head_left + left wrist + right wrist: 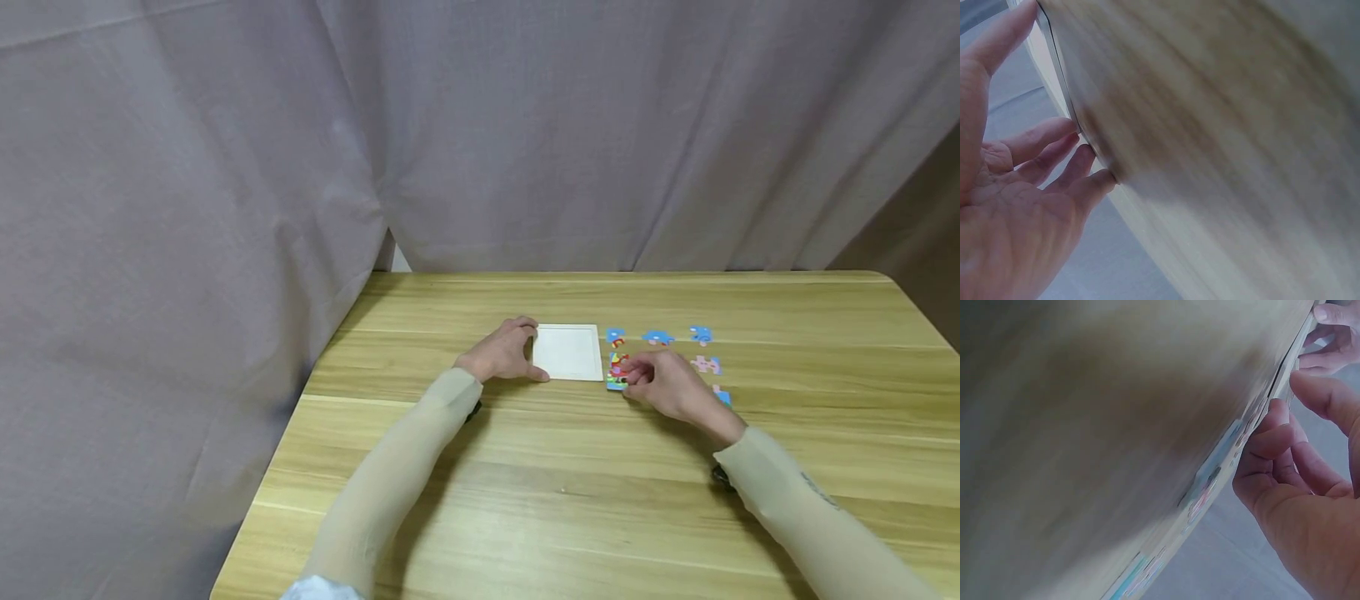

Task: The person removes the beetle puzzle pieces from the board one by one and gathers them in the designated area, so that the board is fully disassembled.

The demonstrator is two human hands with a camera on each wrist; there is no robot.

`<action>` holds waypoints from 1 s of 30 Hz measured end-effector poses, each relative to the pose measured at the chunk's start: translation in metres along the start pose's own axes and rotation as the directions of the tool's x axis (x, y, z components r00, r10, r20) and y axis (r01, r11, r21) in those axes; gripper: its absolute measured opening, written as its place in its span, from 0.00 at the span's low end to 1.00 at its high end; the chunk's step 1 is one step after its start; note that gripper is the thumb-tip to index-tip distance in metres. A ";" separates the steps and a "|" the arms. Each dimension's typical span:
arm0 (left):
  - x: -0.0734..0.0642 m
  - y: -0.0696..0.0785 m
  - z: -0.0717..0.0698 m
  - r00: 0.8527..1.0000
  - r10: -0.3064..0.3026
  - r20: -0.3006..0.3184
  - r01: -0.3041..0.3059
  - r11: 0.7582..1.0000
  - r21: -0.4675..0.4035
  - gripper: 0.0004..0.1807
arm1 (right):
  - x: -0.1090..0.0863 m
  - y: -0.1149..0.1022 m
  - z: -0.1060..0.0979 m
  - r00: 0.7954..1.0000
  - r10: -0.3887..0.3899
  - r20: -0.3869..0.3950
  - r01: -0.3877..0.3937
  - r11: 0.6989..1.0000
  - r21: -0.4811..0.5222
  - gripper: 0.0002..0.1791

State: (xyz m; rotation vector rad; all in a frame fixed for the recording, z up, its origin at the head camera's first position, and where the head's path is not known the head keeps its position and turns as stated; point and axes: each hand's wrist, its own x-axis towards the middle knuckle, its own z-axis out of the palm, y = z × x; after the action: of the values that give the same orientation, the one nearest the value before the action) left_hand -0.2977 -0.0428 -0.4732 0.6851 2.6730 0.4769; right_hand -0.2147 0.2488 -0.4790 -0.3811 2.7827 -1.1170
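Observation:
A white square puzzle tray (567,353) with a raised rim lies flat on the table. My left hand (506,354) holds its left side, with the thumb at the near corner and fingers at the far corner. The left wrist view shows those fingertips (1105,178) along its edge. Close over colourful jigsaw pieces (616,383) just right of the tray is my right hand (667,383), partly covering them. In the right wrist view, its thumb (1322,394) and bent fingers stand apart, with no piece visible between them.
More jigsaw pieces lie around the right hand: a blue one with red (615,335), a blue one (657,337), another blue one (701,334), a pink one (705,364) and a blue one near the wrist (722,397). Grey curtain (525,150) hangs behind the wooden table (562,500).

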 end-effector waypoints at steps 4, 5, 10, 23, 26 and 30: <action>0.000 -0.001 0.000 1.000 0.002 0.000 -0.002 1.000 -0.007 0.49 | -0.003 0.001 -0.002 1.000 0.006 0.006 -0.006 1.000 -0.011 0.15; 0.000 -0.002 0.000 1.000 0.003 0.000 -0.003 1.000 -0.008 0.49 | -0.004 0.002 -0.002 1.000 0.008 0.009 -0.008 1.000 -0.011 0.14; 0.001 -0.003 0.000 1.000 0.005 -0.002 -0.005 1.000 -0.002 0.49 | -0.006 0.002 -0.002 1.000 0.019 0.014 -0.019 1.000 -0.016 0.15; 0.003 -0.005 0.000 1.000 0.005 0.000 -0.005 1.000 -0.011 0.49 | -0.004 0.003 -0.001 1.000 -0.002 0.015 0.003 0.998 -0.060 0.12; 0.002 -0.004 0.000 1.000 0.009 0.001 -0.009 1.000 -0.018 0.49 | -0.004 0.004 -0.002 1.000 -0.003 0.016 0.004 0.997 -0.080 0.12; 0.002 -0.003 0.000 1.000 0.011 -0.002 -0.011 1.000 -0.014 0.50 | -0.004 0.005 -0.004 0.999 0.015 0.032 -0.012 0.997 -0.082 0.13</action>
State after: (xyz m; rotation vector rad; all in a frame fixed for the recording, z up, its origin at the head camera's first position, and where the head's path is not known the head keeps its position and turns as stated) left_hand -0.3007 -0.0442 -0.4755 0.6955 2.6665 0.4982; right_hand -0.2124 0.2561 -0.4802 -0.3844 2.8048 -0.9878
